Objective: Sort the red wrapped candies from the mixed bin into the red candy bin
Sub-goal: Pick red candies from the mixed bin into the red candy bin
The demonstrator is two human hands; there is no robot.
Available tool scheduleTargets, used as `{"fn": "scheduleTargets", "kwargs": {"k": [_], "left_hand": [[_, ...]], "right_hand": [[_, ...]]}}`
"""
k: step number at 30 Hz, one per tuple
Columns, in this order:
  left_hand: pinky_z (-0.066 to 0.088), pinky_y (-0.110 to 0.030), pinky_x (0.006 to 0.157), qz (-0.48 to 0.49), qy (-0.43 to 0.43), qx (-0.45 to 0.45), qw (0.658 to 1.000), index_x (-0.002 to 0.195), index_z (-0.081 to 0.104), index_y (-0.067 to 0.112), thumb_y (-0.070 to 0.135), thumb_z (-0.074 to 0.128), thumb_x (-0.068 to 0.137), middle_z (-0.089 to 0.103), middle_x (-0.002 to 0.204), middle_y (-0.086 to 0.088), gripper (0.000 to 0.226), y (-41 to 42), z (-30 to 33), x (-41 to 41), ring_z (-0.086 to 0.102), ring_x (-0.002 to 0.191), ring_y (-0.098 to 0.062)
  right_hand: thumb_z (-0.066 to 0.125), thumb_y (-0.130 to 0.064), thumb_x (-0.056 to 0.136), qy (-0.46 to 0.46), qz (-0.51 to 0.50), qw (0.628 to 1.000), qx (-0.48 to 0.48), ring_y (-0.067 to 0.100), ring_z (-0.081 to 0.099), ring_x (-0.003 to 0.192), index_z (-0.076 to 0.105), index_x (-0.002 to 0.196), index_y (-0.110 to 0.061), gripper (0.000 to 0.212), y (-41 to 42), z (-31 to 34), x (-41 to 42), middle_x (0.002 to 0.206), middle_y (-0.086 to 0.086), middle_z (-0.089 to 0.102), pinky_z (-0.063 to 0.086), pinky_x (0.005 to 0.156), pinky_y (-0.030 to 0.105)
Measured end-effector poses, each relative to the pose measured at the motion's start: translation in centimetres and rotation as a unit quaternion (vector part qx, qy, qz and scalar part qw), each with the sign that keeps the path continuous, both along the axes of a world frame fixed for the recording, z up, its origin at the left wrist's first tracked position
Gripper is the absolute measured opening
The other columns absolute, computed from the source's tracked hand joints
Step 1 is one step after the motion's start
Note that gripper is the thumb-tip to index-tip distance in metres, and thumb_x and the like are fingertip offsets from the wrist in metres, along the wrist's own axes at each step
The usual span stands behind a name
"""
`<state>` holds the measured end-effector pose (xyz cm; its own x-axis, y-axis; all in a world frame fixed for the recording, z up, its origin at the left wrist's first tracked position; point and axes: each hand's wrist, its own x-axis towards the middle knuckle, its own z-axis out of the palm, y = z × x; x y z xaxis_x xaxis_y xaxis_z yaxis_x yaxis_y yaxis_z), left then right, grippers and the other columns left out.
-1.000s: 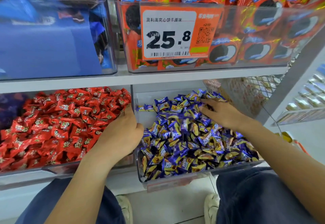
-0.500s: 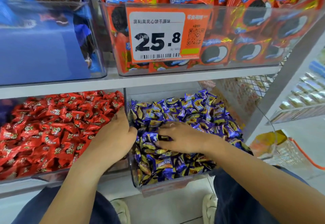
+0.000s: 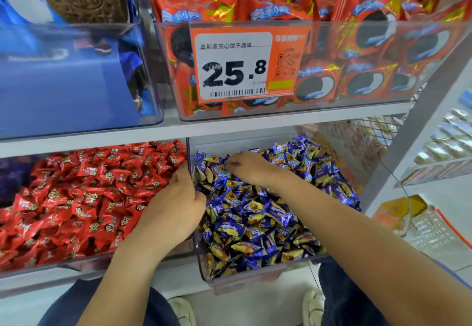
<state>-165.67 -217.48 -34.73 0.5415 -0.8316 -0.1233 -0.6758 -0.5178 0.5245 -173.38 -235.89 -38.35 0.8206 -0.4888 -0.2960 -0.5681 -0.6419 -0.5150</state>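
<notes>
The right hand (image 3: pixel 251 169) lies palm down on the heap of blue and yellow candies (image 3: pixel 258 213) in the mixed bin (image 3: pixel 255 281), its fingertips buried among the wrappers at the far left of the pile. Whether those fingers have hold of anything cannot be told; they are hidden and blurred. The left hand (image 3: pixel 176 205) sits just beside it, across the clear wall that parts the two bins, resting at the right edge of the red candy bin (image 3: pixel 76 265). Its fingers curl down out of sight, so what it holds, if anything, cannot be told either.

No red candy shows anywhere on top of the blue pile around the right hand; every wrapper in view there is blue and yellow. The red candies (image 3: pixel 89 192) fill the bin to the left of the left hand.

By my judgement the sorting is far along, perhaps nearly done. What is left is to dig through the lower layers for any red ones buried underneath.
</notes>
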Motion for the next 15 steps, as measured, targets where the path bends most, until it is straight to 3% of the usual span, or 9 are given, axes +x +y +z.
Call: {"fn": "scheduleTargets", "kwargs": {"k": [2, 4, 5, 7, 9, 11, 15], "left_hand": [[0.045, -0.035, 0.086, -0.004, -0.001, 0.004, 1.000, 0.149, 0.013, 0.016, 0.023, 0.040, 0.097, 0.046, 0.139, -0.012, 0.059, 0.0, 0.0, 0.0, 0.056, 0.105, -0.027], [0.045, -0.033, 0.087, -0.009, 0.002, 0.007, 1.000, 0.150, 0.010, 0.019, 0.024, 0.039, 0.097, 0.044, 0.142, -0.012, 0.061, 0.0, -0.1, 0.1, 0.056, 0.108, -0.026], [0.045, -0.032, 0.086, -0.011, 0.003, 0.007, 1.000, 0.150, 0.008, 0.020, 0.024, 0.039, 0.097, 0.042, 0.143, -0.012, 0.062, -0.1, -0.1, 0.1, 0.056, 0.108, -0.025], [0.044, -0.031, 0.082, -0.011, 0.001, 0.012, 1.000, 0.150, 0.007, 0.018, 0.023, 0.038, 0.097, 0.043, 0.142, -0.011, 0.062, -0.1, 0.0, 0.2, 0.056, 0.106, -0.024], [0.041, -0.029, 0.076, -0.010, -0.001, 0.021, 1.000, 0.151, 0.007, 0.016, 0.023, 0.038, 0.097, 0.045, 0.140, -0.012, 0.062, -0.1, 0.2, 0.1, 0.056, 0.098, -0.022], [0.041, -0.030, 0.076, -0.013, -0.003, 0.027, 1.000, 0.151, 0.006, 0.016, 0.024, 0.038, 0.097, 0.044, 0.140, -0.014, 0.063, -0.2, 0.3, 0.0, 0.056, 0.100, -0.024], [0.045, -0.033, 0.083, -0.020, -0.001, 0.031, 0.999, 0.151, 0.006, 0.017, 0.024, 0.038, 0.097, 0.038, 0.146, -0.015, 0.063, -0.1, 0.2, 0.2, 0.056, 0.107, -0.027]], "right_hand": [[0.046, -0.044, 0.096, 0.024, -0.028, 0.999, 0.033, 0.019, 0.041, 0.057, 0.048, 0.071, -0.007, 0.044, 0.0, -0.8, 2.0, 0.063, 0.004, 0.043, 0.030, 0.057, 0.031], [0.053, -0.053, 0.089, 0.039, -0.041, 0.998, 0.037, 0.017, 0.043, 0.061, 0.044, 0.071, -0.015, 0.043, -0.1, -1.6, 3.5, 0.066, -0.001, 0.040, 0.031, 0.056, 0.031], [0.056, -0.053, 0.086, 0.044, -0.042, 0.997, 0.049, 0.017, 0.047, 0.070, 0.048, 0.078, -0.016, 0.039, 0.0, -1.7, 3.9, 0.072, -0.002, 0.043, 0.035, 0.058, 0.030], [0.064, -0.041, 0.085, 0.025, -0.035, 0.994, 0.102, 0.023, 0.053, 0.104, 0.055, 0.111, -0.014, 0.039, 0.1, -1.5, 4.0, 0.104, 0.003, 0.055, 0.044, 0.081, 0.035], [0.066, -0.022, 0.084, 0.000, -0.024, 0.986, 0.167, 0.022, 0.043, 0.126, 0.045, 0.133, -0.010, 0.054, 0.3, -1.1, 3.4, 0.135, 0.006, 0.047, 0.037, 0.102, 0.036], [0.065, -0.010, 0.083, -0.012, 0.000, 0.980, 0.197, 0.016, 0.039, 0.130, 0.043, 0.136, -0.012, 0.057, 0.6, -0.8, 2.7, 0.142, 0.003, 0.042, 0.033, 0.105, 0.034], [0.067, -0.007, 0.081, -0.006, 0.059, 0.988, 0.144, 0.013, 0.040, 0.128, 0.049, 0.135, -0.016, 0.058, 1.2, -0.2, 0.5, 0.142, 0.000, 0.044, 0.032, 0.101, 0.027]]}}
